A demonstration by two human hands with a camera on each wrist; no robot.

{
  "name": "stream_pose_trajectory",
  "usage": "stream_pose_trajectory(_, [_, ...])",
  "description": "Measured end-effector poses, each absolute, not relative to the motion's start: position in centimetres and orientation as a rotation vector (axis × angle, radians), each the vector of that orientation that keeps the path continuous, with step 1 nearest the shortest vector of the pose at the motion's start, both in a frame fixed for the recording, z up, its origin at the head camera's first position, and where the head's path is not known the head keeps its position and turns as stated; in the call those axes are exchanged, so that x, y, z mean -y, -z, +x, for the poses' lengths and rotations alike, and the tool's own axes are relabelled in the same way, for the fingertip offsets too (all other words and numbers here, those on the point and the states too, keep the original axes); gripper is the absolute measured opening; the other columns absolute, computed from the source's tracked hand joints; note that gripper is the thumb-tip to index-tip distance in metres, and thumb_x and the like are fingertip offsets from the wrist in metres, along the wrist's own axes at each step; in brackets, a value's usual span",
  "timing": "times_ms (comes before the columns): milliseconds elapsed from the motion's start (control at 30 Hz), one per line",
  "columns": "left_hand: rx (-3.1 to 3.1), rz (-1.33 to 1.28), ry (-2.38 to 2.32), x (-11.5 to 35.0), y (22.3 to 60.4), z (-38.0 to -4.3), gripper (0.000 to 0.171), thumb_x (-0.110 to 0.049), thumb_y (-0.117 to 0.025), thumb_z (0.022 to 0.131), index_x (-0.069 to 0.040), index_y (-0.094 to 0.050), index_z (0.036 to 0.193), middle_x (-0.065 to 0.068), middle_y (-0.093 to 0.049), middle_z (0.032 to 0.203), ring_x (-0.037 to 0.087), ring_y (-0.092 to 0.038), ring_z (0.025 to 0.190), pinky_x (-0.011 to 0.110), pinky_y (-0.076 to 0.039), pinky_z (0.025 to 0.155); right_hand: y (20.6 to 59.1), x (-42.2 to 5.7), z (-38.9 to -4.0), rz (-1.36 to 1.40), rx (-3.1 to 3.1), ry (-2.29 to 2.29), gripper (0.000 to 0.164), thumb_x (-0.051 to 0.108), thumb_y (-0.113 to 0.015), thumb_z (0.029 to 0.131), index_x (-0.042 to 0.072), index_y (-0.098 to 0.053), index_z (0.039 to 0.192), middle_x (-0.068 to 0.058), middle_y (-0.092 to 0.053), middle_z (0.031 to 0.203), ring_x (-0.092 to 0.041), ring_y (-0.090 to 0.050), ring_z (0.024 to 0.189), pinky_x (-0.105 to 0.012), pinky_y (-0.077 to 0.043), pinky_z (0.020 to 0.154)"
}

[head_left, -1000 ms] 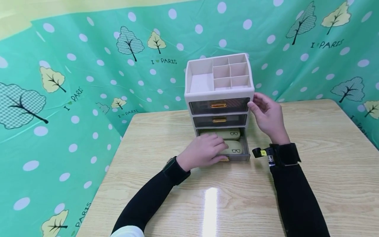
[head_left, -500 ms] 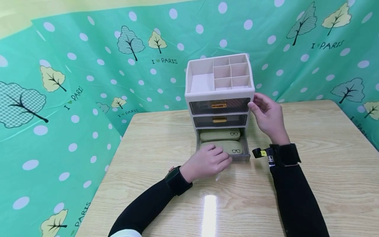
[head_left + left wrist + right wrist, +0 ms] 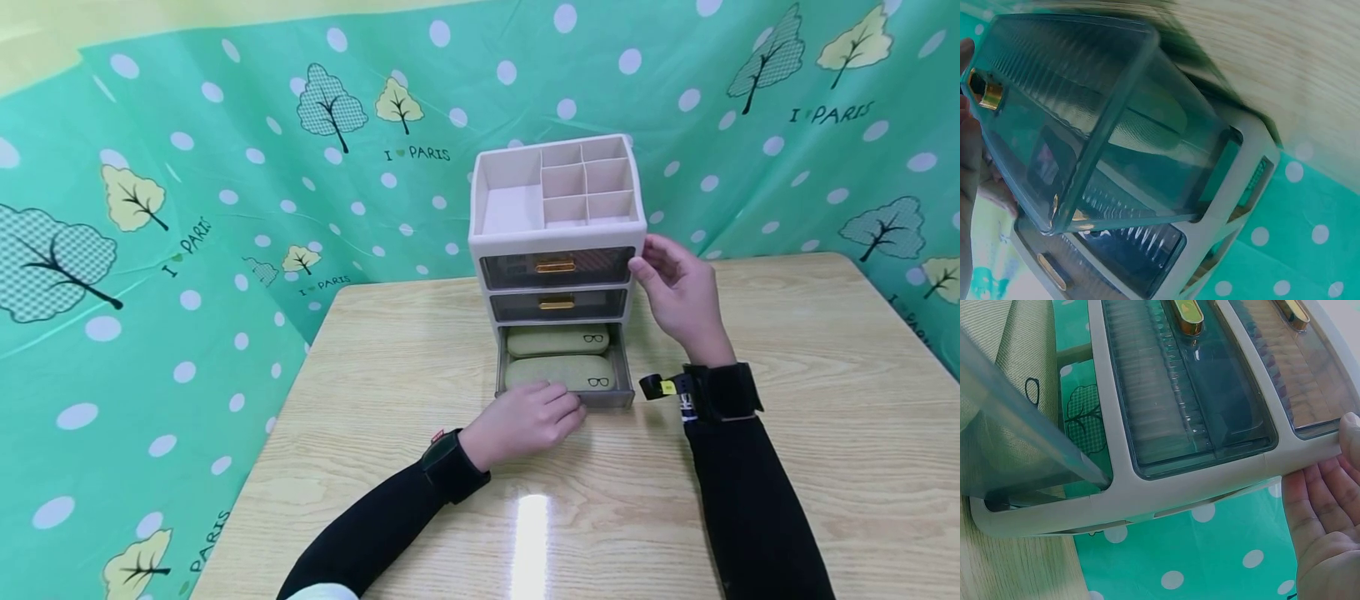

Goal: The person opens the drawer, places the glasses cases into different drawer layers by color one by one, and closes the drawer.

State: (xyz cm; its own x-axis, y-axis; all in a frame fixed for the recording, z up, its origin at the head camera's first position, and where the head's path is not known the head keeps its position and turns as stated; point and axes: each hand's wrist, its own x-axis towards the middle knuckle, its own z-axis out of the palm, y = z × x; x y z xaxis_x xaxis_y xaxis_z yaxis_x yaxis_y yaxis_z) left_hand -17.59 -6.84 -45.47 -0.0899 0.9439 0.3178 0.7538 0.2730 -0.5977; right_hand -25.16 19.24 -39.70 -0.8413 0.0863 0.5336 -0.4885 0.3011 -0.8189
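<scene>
A white desktop organizer [image 3: 557, 241] stands at the table's back, its bottom drawer [image 3: 618, 398] pulled out. Two pale green glasses cases [image 3: 558, 340] lie in that drawer, one behind the other, each with a small glasses print. My left hand [image 3: 525, 423] is at the drawer's front, fingers curled at the gold handle [image 3: 990, 95], which the hand hides in the head view. With thumb on the front frame and fingers along the side, my right hand [image 3: 682, 296] holds the organizer's right edge near the top drawer [image 3: 1300, 369].
The two upper drawers are closed, with the middle drawer [image 3: 558, 306] just above the pulled-out one. Divided compartments [image 3: 585, 179] top the organizer. A green printed cloth [image 3: 405, 200] hangs behind and left of the wooden table [image 3: 405, 358].
My left hand has drawn back from over the front glasses case to the drawer's front, so both cases show more fully. My right hand and the organizer have stayed in place.
</scene>
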Motion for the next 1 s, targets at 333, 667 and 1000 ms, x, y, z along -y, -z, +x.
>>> stream_pose_trajectory(333, [1.921,-1.435,-0.495,6.5,45.6,-16.6,0.026,0.000,-0.057,0.101,-0.012,-0.077,0.112,-0.002,-0.072,0.103,0.010,-0.065,0.094,0.017,-0.056,0.082,39.8,-19.4,-25.3,0.355,2.080,-1.578,0.037,0.012,-0.067,0.100,-0.003,-0.062,0.134,-0.026,-0.067,0.124,-0.001,-0.065,0.104,-0.016,-0.054,0.091])
stream_pose_trajectory(667, [1.971,-1.431,-0.481,6.4,45.5,-16.4,0.025,-0.001,-0.059,0.100,-0.013,-0.078,0.110,-0.002,-0.072,0.102,0.010,-0.066,0.094,0.018,-0.057,0.081,39.9,-19.4,-25.4,0.362,2.081,-1.586,0.037,0.011,-0.067,0.100,-0.004,-0.062,0.133,-0.027,-0.067,0.122,-0.001,-0.066,0.102,-0.015,-0.054,0.090])
stream_pose_trajectory(1000, [2.001,-1.445,-0.457,6.4,45.2,-16.8,0.023,-0.001,-0.063,0.098,-0.013,-0.078,0.110,-0.003,-0.074,0.104,0.011,-0.067,0.096,0.019,-0.057,0.087,39.7,-19.3,-25.4,0.365,2.086,-1.552,0.036,0.012,-0.067,0.101,-0.004,-0.063,0.132,-0.025,-0.068,0.121,0.000,-0.065,0.102,-0.015,-0.054,0.090])
